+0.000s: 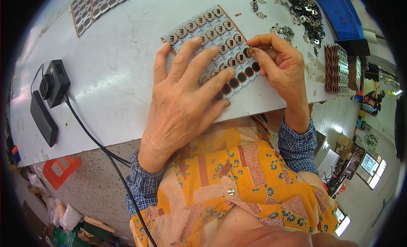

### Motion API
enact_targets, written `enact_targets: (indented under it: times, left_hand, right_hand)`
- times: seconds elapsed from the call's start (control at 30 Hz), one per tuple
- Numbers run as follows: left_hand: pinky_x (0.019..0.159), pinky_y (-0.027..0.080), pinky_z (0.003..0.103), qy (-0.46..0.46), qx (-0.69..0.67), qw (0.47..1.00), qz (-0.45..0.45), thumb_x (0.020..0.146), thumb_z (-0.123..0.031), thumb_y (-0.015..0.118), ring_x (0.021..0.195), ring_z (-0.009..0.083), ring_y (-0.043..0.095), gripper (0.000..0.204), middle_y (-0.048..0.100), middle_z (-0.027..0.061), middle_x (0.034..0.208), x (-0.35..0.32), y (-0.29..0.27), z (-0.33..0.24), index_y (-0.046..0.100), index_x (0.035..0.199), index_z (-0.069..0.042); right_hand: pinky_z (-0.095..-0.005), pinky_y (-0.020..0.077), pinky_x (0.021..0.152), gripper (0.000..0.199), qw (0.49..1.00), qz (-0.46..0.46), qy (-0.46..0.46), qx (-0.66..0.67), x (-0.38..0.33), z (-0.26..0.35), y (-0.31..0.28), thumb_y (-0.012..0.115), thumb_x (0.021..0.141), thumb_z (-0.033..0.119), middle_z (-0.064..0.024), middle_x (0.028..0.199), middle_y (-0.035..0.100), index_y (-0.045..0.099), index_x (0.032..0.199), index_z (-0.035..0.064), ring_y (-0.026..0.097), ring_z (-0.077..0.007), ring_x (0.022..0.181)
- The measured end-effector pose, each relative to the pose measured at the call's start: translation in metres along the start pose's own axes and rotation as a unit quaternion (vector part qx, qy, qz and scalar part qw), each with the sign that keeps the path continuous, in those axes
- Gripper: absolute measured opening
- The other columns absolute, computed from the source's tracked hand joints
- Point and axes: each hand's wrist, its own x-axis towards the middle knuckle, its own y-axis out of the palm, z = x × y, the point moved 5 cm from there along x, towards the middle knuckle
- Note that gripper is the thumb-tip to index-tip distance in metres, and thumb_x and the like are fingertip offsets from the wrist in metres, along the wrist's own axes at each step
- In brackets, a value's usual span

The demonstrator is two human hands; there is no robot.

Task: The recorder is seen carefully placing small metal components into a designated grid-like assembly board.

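Observation:
A panel of small round circuit boards lies tilted on the white table in front of me. Silvery round metal pieces sit on most of its rows, while the row nearest me shows bare dark circles. My left hand rests over the panel's left part with fingers spread, hiding some of the rows. At the panel's right edge, my right hand pinches thumb and forefinger together above the end of a row. Whatever is between those fingertips is too small and covered to make out.
Loose shiny metal pieces are heaped at the back right, near a blue bin. Stacked panels stand at the right edge. Another panel lies far left. A black boxy device with a cable sits left, beside a flat black object.

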Motion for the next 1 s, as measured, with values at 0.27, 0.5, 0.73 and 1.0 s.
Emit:
enact_targets:
  times: [0.27, 0.5, 0.73, 1.0]
  left_hand:
    - [0.128, 0.030, 0.065, 0.000, -0.002, 1.000, 0.003, 0.078, -0.031, 0.091, 0.151, 0.0383, 0.052, 0.059, 0.065, 0.0093, 0.153, 0.000, 0.000, 0.000, 0.080, 0.135, -0.025]
    - [0.128, 0.031, 0.065, -0.005, 0.011, 1.000, 0.007, 0.076, -0.031, 0.092, 0.151, 0.0384, 0.052, 0.060, 0.065, 0.0089, 0.153, 0.001, 0.001, -0.001, 0.080, 0.135, -0.026]
    - [0.129, 0.032, 0.064, -0.003, 0.017, 1.000, 0.006, 0.078, -0.031, 0.092, 0.151, 0.0389, 0.053, 0.059, 0.065, 0.0097, 0.153, 0.001, 0.002, -0.003, 0.080, 0.135, -0.026]
    - [0.129, 0.030, 0.064, -0.009, 0.036, 0.999, -0.025, 0.082, -0.034, 0.090, 0.150, 0.0395, 0.054, 0.055, 0.066, 0.0108, 0.152, 0.001, 0.001, -0.002, 0.080, 0.135, -0.023]
  right_hand:
    - [-0.0161, 0.0456, 0.062, 0.017, 0.997, -0.031, -0.012, -0.068, -0.011, -0.005, 0.001, 0.072, 0.107, -0.002, 0.0022, 0.098, 0.077, 0.076, 0.124, 0.0004, 0.062, 0.0011, 0.077]
    - [-0.0184, 0.0544, 0.073, 0.016, 0.985, -0.026, -0.110, -0.130, -0.005, -0.008, -0.001, 0.072, 0.104, -0.010, -0.0013, 0.105, 0.070, 0.077, 0.117, -0.0037, 0.068, -0.0041, 0.086]
    - [-0.0184, 0.0528, 0.069, 0.018, 0.984, 0.017, -0.125, -0.124, -0.002, -0.005, -0.005, 0.073, 0.102, -0.009, -0.0011, 0.102, 0.069, 0.078, 0.118, -0.0033, 0.066, -0.0036, 0.083]
    - [-0.0261, 0.0510, 0.064, 0.021, 0.899, -0.194, -0.196, -0.340, 0.046, 0.004, -0.041, 0.081, 0.100, 0.007, -0.0018, 0.099, 0.076, 0.083, 0.121, 0.0101, 0.064, -0.0077, 0.070]
